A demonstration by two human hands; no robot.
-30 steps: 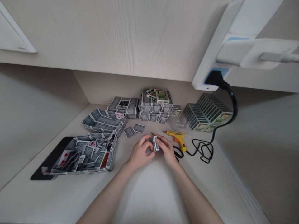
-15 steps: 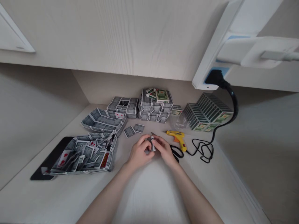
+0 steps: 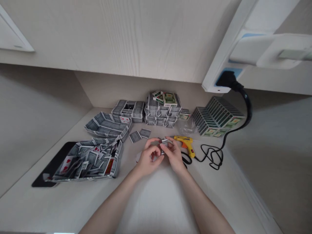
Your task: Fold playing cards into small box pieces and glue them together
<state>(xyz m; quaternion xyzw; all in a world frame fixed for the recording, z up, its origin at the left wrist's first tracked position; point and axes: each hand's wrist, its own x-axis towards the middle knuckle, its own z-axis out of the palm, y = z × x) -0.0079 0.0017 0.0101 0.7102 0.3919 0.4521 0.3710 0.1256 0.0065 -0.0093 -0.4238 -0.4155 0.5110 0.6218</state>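
On the desk, both hands pinch a folded card.

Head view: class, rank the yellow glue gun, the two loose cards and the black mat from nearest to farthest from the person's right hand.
From the right hand, which pinches a folded card:
1. Yellow glue gun, just beyond it to the right.
2. Two loose cards, ahead left.
3. Black mat, far left.

A pale wood-grain desk top carries a flat black mat at left; grey card-built trays; stacked grey card boxes; two loose grey cards; a yellow plastic glue gun; a coiled black cord.
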